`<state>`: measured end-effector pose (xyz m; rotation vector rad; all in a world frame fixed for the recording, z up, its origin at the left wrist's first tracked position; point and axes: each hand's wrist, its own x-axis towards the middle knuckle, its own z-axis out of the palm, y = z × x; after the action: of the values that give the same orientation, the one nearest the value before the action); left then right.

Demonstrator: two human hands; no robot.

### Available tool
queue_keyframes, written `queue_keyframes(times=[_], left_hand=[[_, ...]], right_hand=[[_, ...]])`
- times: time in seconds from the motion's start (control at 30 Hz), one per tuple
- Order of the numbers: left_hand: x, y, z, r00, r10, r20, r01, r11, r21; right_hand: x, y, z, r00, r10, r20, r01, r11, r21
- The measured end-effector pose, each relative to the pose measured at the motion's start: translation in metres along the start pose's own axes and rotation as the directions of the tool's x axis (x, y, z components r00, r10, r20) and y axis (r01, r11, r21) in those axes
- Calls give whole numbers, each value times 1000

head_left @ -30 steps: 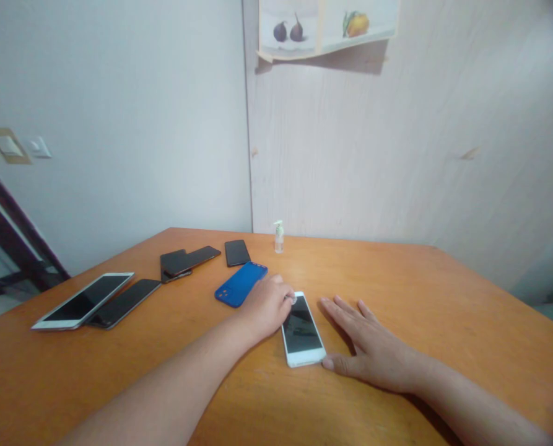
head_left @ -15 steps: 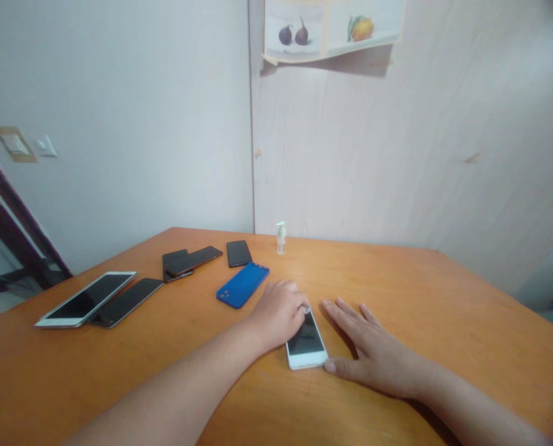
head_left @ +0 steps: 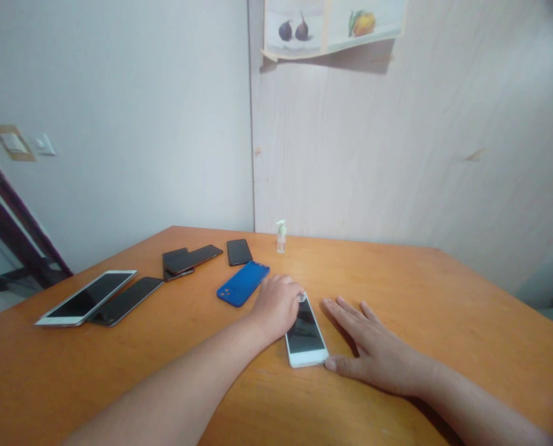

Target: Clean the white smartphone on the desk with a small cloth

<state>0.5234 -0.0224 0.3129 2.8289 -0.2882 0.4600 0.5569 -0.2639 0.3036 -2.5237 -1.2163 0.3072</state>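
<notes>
A white phone [head_left: 305, 334] with a dark screen lies flat on the table. My left hand [head_left: 278, 306] rests over its upper left part, fingers curled and closed on a small crumpled whitish tissue [head_left: 301, 297]. Only a bit of the tissue shows by the fingertips; the hand hides the rest. To the right, my right hand [head_left: 366, 350] lies flat with fingers spread, and its thumb touches the phone's lower right corner. Just beyond my left hand is a blue phone case [head_left: 243, 284].
At left, a white tablet [head_left: 88, 298] partly overlaps a dark phone [head_left: 128, 301]. Further back, one black phone [head_left: 196, 259] leans across another [head_left: 171, 260], and a dark phone [head_left: 239, 252] lies beside the case. A small clear pump bottle [head_left: 281, 237] stands near the wall on the wooden table [head_left: 397, 279].
My left hand has slid slightly up and left across the phone's screen with the tissue, uncovering more of the glass. My right hand has stayed in place.
</notes>
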Motion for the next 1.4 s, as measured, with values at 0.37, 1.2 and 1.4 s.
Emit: queue_keyframes(times=[0.37,1.2,1.4], left_hand=[[0,-10,-4,1000,0,11,0,999,-52],[-20,8,-37,889,350,294,-242,906,-347],[-20,0,-42,871,354,340,-228,905,-358]], right_hand=[[1,1,1,1000,-1,9,1,1000,-15],[0,1,0,1000,1,20,-1,1000,-16],[0,-1,-1,1000,16,25,-15,1000,-22]])
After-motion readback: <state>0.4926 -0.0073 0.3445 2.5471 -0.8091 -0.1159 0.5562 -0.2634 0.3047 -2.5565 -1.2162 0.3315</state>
